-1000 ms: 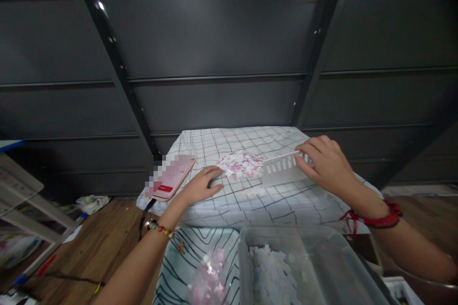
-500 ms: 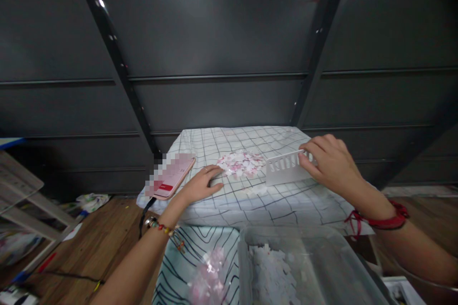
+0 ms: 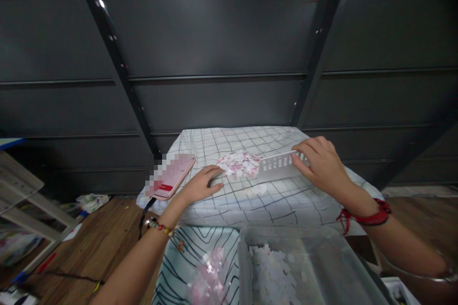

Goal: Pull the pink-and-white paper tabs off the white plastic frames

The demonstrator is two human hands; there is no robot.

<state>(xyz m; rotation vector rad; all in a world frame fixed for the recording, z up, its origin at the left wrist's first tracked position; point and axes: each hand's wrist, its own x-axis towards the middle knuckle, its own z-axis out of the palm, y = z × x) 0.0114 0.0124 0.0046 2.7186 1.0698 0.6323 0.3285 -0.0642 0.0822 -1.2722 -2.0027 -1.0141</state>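
Nearest you, below your fingers, a clear bin (image 3: 322, 267) already holds white pieces (image 3: 272, 271) beside a patterned tray (image 3: 214, 237) bearing pink packets (image 3: 209, 279), but the work looks unfinished: a loose pink-and-white pile (image 3: 239, 164) lies between your fingers on the cloth-covered desk (image 3: 207, 145). Your left hand (image 3: 202, 186) lies low, fingers loosely spread, no hold showing, tips at the pile's edge. Your right hand (image 3: 320, 159) arches over the white slotted plate (image 3: 277, 171), fingers pinching its top edge, its far end reaching the pile.

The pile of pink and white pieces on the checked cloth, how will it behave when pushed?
The pile would likely spread rather than move whole, since its pieces look loose. Each is probably light, looking small and thin.
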